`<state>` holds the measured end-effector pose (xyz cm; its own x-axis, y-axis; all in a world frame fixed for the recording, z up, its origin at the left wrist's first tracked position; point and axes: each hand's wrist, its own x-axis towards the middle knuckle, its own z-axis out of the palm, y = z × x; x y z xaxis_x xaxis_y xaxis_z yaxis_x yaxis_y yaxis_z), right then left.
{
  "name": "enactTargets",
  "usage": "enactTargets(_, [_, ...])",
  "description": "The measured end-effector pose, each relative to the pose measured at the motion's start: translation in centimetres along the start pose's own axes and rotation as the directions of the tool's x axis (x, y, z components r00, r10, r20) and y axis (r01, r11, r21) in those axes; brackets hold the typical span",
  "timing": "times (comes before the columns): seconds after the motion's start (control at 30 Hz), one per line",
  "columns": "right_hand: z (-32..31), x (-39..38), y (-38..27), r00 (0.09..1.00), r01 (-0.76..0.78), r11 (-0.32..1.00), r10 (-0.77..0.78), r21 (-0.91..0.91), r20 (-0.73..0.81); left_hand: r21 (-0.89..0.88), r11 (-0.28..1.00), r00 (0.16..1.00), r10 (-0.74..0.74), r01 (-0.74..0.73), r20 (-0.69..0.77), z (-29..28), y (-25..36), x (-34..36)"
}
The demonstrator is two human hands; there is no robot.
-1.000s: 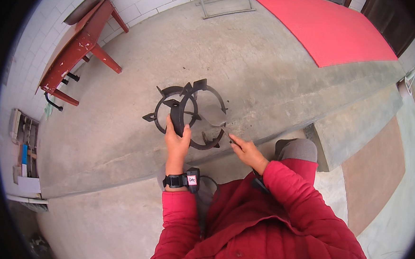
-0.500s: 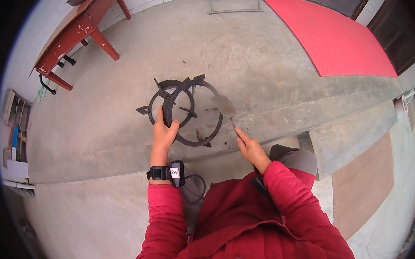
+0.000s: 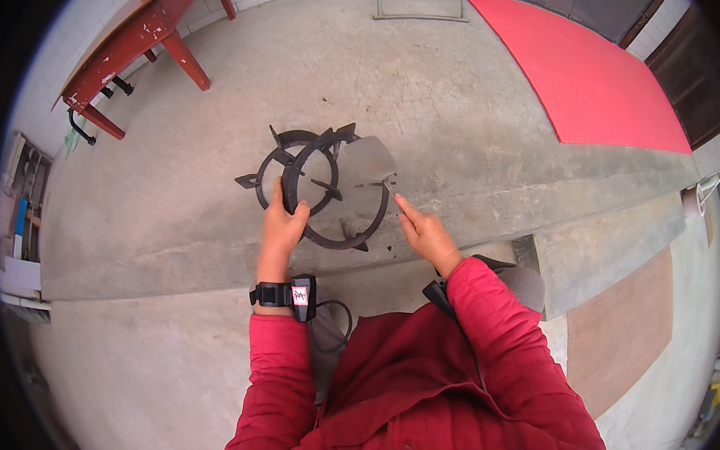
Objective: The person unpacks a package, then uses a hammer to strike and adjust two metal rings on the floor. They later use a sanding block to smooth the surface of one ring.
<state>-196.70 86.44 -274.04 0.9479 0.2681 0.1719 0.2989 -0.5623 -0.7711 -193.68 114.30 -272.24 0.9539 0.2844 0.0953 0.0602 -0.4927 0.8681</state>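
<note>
My left hand [image 3: 281, 224] is closed around the left side of a black metal stove pan support [image 3: 334, 244], a ring with prongs, tilted above the floor. Partly behind it shows a second black pronged ring [image 3: 298, 134]; whether the two touch, I cannot tell. In my right hand [image 3: 427, 236] is the thin handle of a metal spatula [image 3: 370, 160]. Its flat grey blade covers the upper right of the front ring's rim; contact between them is not clear. A black strap with a small box [image 3: 302, 296] sits on my left wrist.
Beneath the rings runs a grey concrete floor [image 3: 207, 166] with a step edge near my legs. A worn red table [image 3: 136, 46] stands at the far left. At the far right lies a pink mat [image 3: 583, 82]; a metal frame [image 3: 418, 16] stands at the back.
The spatula blade has moved left and slightly up over the front ring, and its broad face shows more. My right hand has shifted left with it. The left hand keeps its hold.
</note>
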Motion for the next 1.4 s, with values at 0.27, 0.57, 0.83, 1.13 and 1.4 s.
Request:
enactTargets(0.27, [3.4, -3.2, 0.5, 0.978, 0.129, 0.988, -0.111, 0.088, -0.179, -0.047, 0.999, 1.000, 0.001, -0.002, -0.027, -1.9, -1.5, -0.8])
enactTargets(0.57, [5.1, -10.1, -0.8, 0.926, -0.370, 0.897, 0.378, 0.241, 0.018, -0.054, 0.981, 0.977, 0.179, -0.186, -0.118, -1.9, -1.0, -6.5])
enactTargets(0.83, [6.2, -25.1, -6.7, 0.922, -0.385, 0.861, 0.351, 0.332, 0.161, -0.067, 0.984, 0.972, 0.150, -0.164, -0.184, -3.5, -0.3, -11.7])
enactTargets(1.13, [4.2, -25.3, -8.1, 0.992, -0.115, 0.973, 0.121, 0.201, -0.018, -0.020, 0.969, 0.952, 0.238, -0.246, -0.194, -2.7, 4.0, -16.6])
enactTargets(1.4, [3.3, -25.1, -9.9, 0.986, -0.168, 0.956, 0.161, 0.240, 0.049, -0.142, 0.949, 0.955, 0.266, -0.283, -0.131, -3.2, 3.5, -16.3])
